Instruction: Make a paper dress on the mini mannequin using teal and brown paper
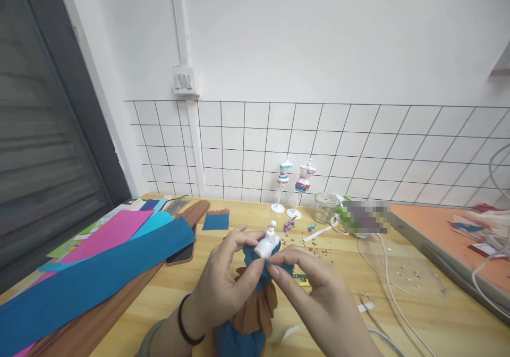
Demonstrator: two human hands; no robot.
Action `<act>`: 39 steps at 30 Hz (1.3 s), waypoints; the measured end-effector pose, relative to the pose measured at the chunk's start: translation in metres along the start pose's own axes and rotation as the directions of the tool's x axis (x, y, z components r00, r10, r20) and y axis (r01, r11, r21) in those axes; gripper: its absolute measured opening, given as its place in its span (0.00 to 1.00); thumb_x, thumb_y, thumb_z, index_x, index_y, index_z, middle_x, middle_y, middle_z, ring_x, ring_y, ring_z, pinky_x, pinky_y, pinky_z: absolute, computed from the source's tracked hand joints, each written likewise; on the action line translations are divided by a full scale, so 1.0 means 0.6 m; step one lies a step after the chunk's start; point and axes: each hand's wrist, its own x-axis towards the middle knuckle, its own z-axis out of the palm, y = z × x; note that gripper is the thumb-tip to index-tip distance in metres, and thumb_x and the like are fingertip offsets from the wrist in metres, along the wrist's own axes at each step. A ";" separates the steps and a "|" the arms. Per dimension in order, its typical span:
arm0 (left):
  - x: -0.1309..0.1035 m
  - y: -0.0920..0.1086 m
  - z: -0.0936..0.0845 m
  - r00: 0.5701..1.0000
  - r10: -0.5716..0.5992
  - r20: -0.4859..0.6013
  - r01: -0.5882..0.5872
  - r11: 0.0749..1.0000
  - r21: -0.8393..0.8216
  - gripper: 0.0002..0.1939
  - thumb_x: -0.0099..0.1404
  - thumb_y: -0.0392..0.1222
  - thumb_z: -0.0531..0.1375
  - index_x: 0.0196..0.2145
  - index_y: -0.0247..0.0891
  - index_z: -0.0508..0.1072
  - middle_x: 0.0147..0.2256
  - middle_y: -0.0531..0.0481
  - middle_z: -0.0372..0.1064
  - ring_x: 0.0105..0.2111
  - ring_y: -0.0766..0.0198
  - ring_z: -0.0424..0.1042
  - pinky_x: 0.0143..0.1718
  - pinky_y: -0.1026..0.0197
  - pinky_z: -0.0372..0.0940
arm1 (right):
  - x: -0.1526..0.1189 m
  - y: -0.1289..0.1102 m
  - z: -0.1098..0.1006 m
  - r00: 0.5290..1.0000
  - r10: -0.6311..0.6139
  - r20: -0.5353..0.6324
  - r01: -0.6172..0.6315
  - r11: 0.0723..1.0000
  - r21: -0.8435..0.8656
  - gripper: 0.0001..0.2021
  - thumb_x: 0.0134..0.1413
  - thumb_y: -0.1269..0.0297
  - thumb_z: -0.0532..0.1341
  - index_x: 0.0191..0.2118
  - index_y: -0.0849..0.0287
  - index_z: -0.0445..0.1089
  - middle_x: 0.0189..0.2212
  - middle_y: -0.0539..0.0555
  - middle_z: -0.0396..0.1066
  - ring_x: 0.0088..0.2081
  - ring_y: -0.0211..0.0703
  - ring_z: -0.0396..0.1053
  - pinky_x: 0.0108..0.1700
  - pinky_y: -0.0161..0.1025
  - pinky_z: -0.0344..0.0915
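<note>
A small white dress form leans toward me between my hands, clothed in blue and brown crepe-paper-like material. Its brown ruffle hangs below the waist, over a blue skirt. My left hand wraps around the form's left side, thumb at the chest. With thumb and forefinger, my right hand pinches the blue material at the bodice. Both thumbs nearly meet at the front of the chest. The lower stand is hidden.
Long blue, pink and brown sheets lie at the left, partly over a phone. Two dress forms stand by the wall beside a glass jar. Scraps and white cords spread to the right, near an orange board.
</note>
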 end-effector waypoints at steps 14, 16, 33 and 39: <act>0.001 0.006 -0.001 1.000 0.016 0.000 -0.016 1.000 0.013 0.13 0.57 0.32 0.57 0.40 0.42 0.62 0.45 0.42 0.74 0.48 0.54 0.71 0.53 0.47 0.64 | -0.008 0.002 0.001 0.986 0.163 0.015 -0.164 0.974 0.155 0.06 0.54 0.59 0.61 0.31 0.54 0.69 0.30 0.49 0.73 0.35 0.42 0.71 0.36 0.35 0.67; 0.001 0.006 0.000 1.000 0.022 -0.018 -0.021 1.000 0.015 0.13 0.56 0.31 0.57 0.39 0.42 0.62 0.44 0.42 0.74 0.48 0.54 0.72 0.52 0.47 0.64 | -0.007 0.002 0.001 0.991 0.132 0.007 -0.132 0.984 0.123 0.05 0.54 0.60 0.60 0.31 0.54 0.70 0.30 0.50 0.74 0.35 0.43 0.71 0.37 0.37 0.68; 0.002 0.007 0.001 0.998 0.050 -0.046 -0.049 0.999 0.017 0.13 0.55 0.30 0.56 0.39 0.41 0.63 0.42 0.44 0.75 0.46 0.55 0.73 0.53 0.47 0.64 | -0.002 0.002 -0.009 0.992 -0.109 0.064 0.107 0.994 0.037 0.06 0.58 0.68 0.58 0.34 0.55 0.73 0.28 0.51 0.72 0.31 0.40 0.70 0.33 0.34 0.67; 0.001 0.008 0.002 0.999 0.032 -0.039 -0.032 0.999 0.006 0.13 0.55 0.30 0.56 0.39 0.41 0.63 0.42 0.45 0.75 0.46 0.56 0.73 0.54 0.48 0.63 | 0.001 0.007 -0.009 0.994 -0.111 0.013 0.111 0.993 -0.027 0.04 0.56 0.68 0.60 0.33 0.54 0.71 0.28 0.48 0.73 0.31 0.38 0.71 0.34 0.32 0.67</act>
